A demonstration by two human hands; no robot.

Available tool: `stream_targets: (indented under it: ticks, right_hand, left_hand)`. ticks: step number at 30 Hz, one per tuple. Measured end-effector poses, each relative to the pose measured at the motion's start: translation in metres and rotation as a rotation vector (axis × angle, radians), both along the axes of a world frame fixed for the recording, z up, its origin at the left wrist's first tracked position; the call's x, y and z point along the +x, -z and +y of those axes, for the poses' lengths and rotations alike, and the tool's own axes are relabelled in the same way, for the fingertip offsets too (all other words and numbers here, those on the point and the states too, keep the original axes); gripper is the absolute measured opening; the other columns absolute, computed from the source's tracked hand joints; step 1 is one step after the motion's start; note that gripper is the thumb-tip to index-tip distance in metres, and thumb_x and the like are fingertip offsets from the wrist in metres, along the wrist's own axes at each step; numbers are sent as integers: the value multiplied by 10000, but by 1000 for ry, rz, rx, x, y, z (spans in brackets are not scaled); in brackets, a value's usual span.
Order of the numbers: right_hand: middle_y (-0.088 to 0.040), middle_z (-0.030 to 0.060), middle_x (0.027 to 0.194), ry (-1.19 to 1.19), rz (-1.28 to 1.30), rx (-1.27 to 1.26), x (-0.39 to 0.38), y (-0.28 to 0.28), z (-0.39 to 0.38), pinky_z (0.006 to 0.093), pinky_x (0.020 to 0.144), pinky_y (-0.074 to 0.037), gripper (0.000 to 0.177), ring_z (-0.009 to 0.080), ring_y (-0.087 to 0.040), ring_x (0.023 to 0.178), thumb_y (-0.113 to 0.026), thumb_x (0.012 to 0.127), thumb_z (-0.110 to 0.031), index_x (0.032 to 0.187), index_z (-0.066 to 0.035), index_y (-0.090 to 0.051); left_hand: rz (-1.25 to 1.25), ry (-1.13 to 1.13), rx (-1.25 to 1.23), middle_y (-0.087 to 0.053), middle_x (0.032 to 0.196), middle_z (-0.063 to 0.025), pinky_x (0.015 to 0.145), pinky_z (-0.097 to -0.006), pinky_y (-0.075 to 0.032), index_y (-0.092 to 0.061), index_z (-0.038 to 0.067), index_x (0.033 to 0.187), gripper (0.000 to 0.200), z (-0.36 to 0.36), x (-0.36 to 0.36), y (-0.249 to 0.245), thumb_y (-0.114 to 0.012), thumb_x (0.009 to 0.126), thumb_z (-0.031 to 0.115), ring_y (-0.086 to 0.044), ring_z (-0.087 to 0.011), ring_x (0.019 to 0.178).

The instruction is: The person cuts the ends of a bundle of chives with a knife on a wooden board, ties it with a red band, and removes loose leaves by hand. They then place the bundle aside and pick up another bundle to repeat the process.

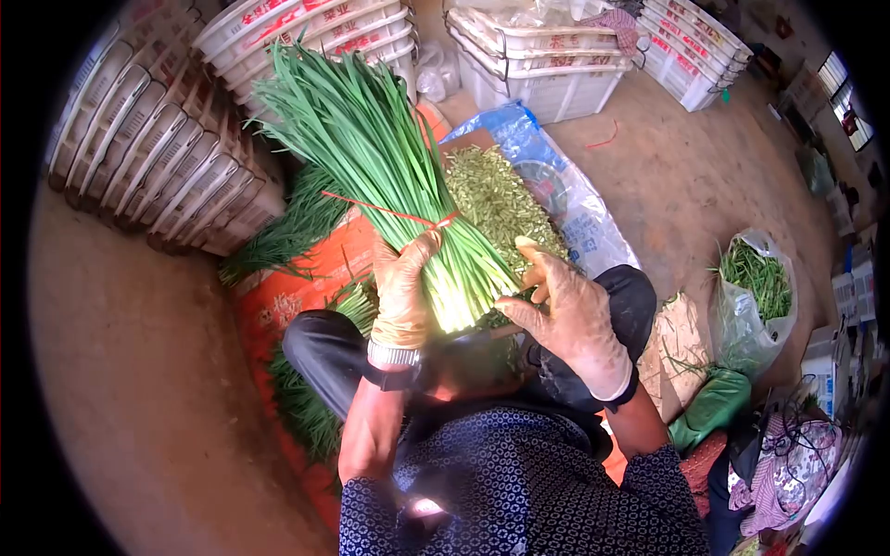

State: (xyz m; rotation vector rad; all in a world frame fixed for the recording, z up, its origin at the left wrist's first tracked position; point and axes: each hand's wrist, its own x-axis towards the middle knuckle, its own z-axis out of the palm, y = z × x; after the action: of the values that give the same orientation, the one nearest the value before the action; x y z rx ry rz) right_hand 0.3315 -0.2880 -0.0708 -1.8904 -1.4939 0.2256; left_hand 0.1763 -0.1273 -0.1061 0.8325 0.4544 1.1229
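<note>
A large bunch of garlic chives [371, 148], green-leaved with pale stem ends, slants across my lap with its leaves pointing up and left. A thin red tie [436, 222] circles it above the pale part, one loose end sticking out to the left. My left hand [405, 287], in a thin pale glove, grips the bunch from its left side just below the tie. Beside the stem ends on the right is my gloved right hand [575, 320], thumb and fingers apart, holding nothing that I can see.
Cut stem bits [496, 190] lie heaped beyond the bunch, near blue-white plastic sheeting [593, 213]. More chives [311, 398] rest on an orange sheet [264, 320] at left. Stacked white crates [547, 88] stand behind. A clear bag of greens [756, 287] sits to the right.
</note>
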Motion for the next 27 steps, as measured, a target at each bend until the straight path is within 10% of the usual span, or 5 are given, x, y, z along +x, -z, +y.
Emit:
stream_targets:
  ticks: [7,13,17,27]
  right_hand:
    - [-732,198,907,66,0,-63,0,50,18,489,695,-559,288,452,-710,826,-728,1010,-306,1117,-52,-647]
    - [-745,142,1067,-28,310,-63,11,53,10,385,834,-560,334,281,-717,929,-688,1024,-181,1305,-20,-603]
    - [-691,39,1169,-189,1008,30,17,60,4,316,877,-541,523,152,-653,978,-706,1025,-209,1447,42,-527]
    - [-695,33,957,23,759,-164,4,56,18,299,748,-537,287,95,-624,839,-746,1005,-160,1210,7,-634]
  left_hand:
    - [94,-15,-8,-713,1201,-96,912,-351,-598,-517,49,1404,587,-11,2,-2,-770,877,5,-713,-193,1004]
    - [89,-1,-59,-716,1171,-131,881,-371,-611,-456,24,1437,631,-13,6,-1,-764,886,7,-724,-214,977]
    - [108,4,-58,-713,1171,-137,863,-387,-624,-450,21,1429,622,-8,5,1,-764,892,14,-729,-231,978]
    - [62,-31,-31,-712,1182,-147,848,-389,-640,-465,34,1406,583,-23,19,-9,-737,893,-24,-736,-241,972]
